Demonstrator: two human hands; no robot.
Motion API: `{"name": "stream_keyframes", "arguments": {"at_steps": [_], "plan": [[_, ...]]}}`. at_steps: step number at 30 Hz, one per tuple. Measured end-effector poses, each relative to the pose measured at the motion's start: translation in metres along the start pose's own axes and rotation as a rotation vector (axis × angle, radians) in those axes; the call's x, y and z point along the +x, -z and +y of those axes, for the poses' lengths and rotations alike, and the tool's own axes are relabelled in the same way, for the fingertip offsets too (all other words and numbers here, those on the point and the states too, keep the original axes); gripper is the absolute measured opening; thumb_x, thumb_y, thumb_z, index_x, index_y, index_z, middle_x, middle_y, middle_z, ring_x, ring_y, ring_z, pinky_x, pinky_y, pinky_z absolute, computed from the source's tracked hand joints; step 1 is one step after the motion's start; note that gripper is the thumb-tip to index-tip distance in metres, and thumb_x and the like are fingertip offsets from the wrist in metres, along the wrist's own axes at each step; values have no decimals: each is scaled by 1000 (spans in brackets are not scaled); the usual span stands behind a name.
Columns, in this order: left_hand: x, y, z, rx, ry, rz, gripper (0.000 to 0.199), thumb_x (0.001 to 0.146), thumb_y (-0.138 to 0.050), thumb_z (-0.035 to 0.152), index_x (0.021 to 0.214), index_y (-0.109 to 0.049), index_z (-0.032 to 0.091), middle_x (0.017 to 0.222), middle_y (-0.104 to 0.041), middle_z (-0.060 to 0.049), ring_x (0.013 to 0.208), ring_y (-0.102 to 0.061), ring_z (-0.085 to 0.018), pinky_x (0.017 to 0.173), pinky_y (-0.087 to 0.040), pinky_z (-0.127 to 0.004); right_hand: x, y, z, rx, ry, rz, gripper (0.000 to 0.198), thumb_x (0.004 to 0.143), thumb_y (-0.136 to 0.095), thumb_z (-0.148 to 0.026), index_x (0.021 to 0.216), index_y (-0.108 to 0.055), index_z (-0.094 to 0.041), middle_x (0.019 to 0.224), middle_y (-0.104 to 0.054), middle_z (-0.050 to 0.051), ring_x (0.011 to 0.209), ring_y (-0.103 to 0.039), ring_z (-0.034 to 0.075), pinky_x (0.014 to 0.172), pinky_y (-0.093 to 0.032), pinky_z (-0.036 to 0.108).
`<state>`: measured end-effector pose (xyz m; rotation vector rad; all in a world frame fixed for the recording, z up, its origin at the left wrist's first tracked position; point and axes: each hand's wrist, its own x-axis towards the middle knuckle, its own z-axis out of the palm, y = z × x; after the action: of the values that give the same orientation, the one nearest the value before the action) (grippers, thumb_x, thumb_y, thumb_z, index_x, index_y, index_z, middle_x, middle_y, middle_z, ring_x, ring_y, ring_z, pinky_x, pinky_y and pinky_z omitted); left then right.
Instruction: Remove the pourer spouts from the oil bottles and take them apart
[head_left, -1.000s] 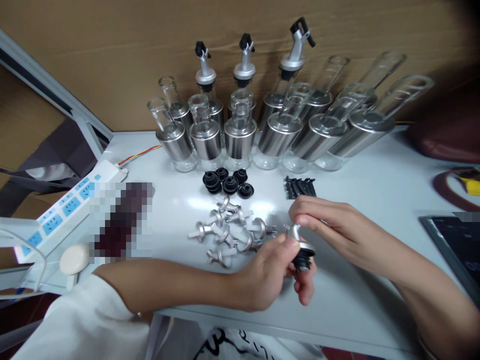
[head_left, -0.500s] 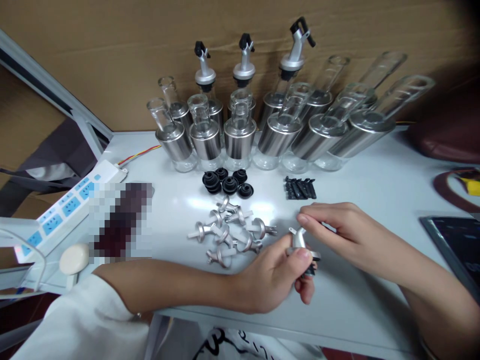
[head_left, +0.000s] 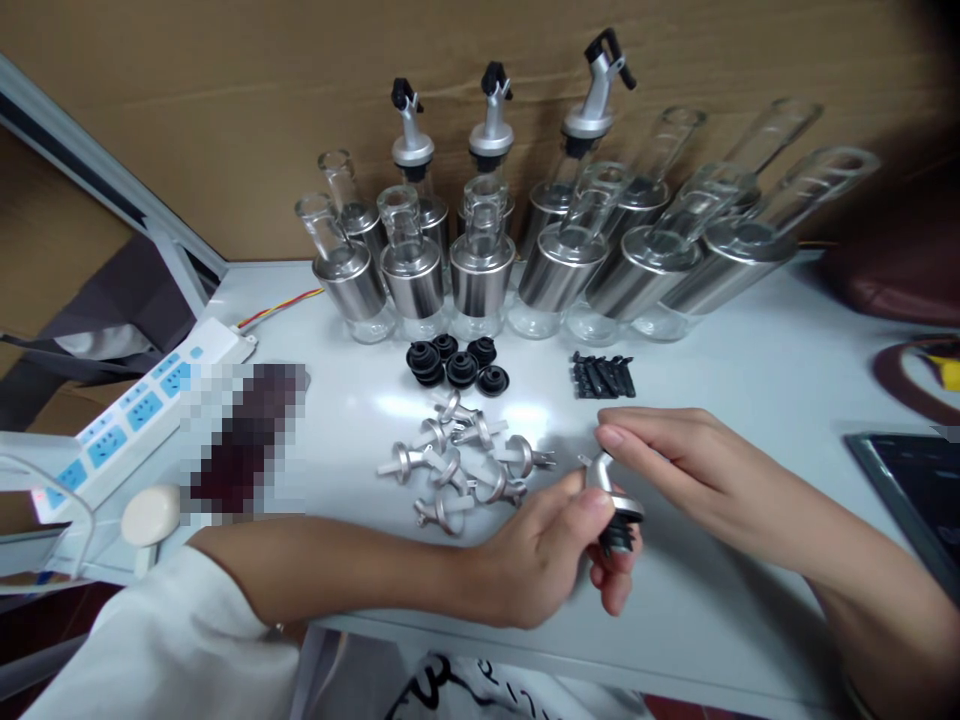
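My left hand point(head_left: 551, 560) holds a silver pour spout point(head_left: 609, 490) with a black rubber stopper on its lower end, just above the white table point(head_left: 750, 400). My right hand point(head_left: 679, 460) pinches the spout's upper tip with thumb and fingers. To the left of it lies a heap of several loose silver spouts point(head_left: 461, 465). Behind that sits a cluster of black rubber stoppers point(head_left: 457, 365), and a small row of black caps point(head_left: 602, 376) lies just beyond my right hand.
Several glass-and-steel bottles point(head_left: 480, 270) stand along the cardboard back wall, three with spouts fitted point(head_left: 491, 115). A white power strip point(head_left: 142, 400) and a pale oval object point(head_left: 150, 513) lie at the left edge. A dark tablet point(head_left: 911, 490) sits at the right.
Both hands stayed put with the spout; my right fingers drew back slightly from over the spout's top to its tip, and the spout sank a little lower.
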<state>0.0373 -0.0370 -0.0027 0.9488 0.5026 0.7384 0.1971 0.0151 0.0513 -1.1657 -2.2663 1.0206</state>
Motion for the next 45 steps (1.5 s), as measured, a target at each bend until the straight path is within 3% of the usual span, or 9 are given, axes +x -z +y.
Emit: {"name": "stream_keyframes", "arguments": {"at_steps": [8,15,20,24,27,31,35,45], "plan": [[0,-1,1,-26,47,31,55,94,-26,62,69,-46,18,53,-46,4,46,-47,-9,51,-35,-24,0,1,3,-19,28,21,39,100,-35,-37,64,-41,-21,59,-46,-2,51,-43,12,52,-37,26],[-2,0,-1,5,43,6,50,95,-27,58,73,-46,18,57,-49,3,49,-48,-9,54,-36,-24,-4,9,15,-34,-31,178,15,90,-56,-37,86,-58,-23,83,-66,3,75,-61,19,64,-47,30],[-1,0,-3,15,51,15,49,95,-29,59,75,-46,18,57,-49,3,50,-49,-9,53,-36,-24,-6,6,18,37,16,275,14,85,-64,-35,81,-57,-24,86,-67,2,80,-64,20,73,-51,33],[-1,-2,0,24,74,32,48,93,-32,63,76,-44,19,58,-49,4,50,-48,-9,53,-36,-25,-6,9,17,-70,-14,314,15,87,-60,-34,99,-65,-27,97,-72,4,88,-68,24,68,-54,33],[-2,-3,3,36,98,26,49,92,-32,63,75,-44,19,56,-48,4,49,-47,-9,53,-35,-25,-5,13,17,-232,-74,329,17,89,-56,-36,95,-68,-25,94,-75,6,77,-69,24,57,-51,32],[-2,-2,5,49,112,30,48,93,-33,62,74,-43,19,55,-49,4,50,-46,-9,54,-35,-25,-4,17,19,-355,-114,356,23,90,-54,-43,84,-62,-22,81,-74,6,61,-65,19,61,-49,31],[-2,-2,4,41,106,24,46,92,-35,62,77,-42,19,55,-49,4,49,-46,-9,54,-35,-25,-3,21,21,-361,-64,320,24,89,-52,-41,77,-59,-21,78,-70,8,67,-63,20,65,-47,32],[-1,-3,5,62,137,28,48,89,-36,64,75,-42,19,55,-48,3,48,-45,-9,55,-35,-26,-3,26,27,-344,-239,244,20,81,-54,-38,77,-64,-21,67,-69,5,56,-60,19,59,-45,32]]}}
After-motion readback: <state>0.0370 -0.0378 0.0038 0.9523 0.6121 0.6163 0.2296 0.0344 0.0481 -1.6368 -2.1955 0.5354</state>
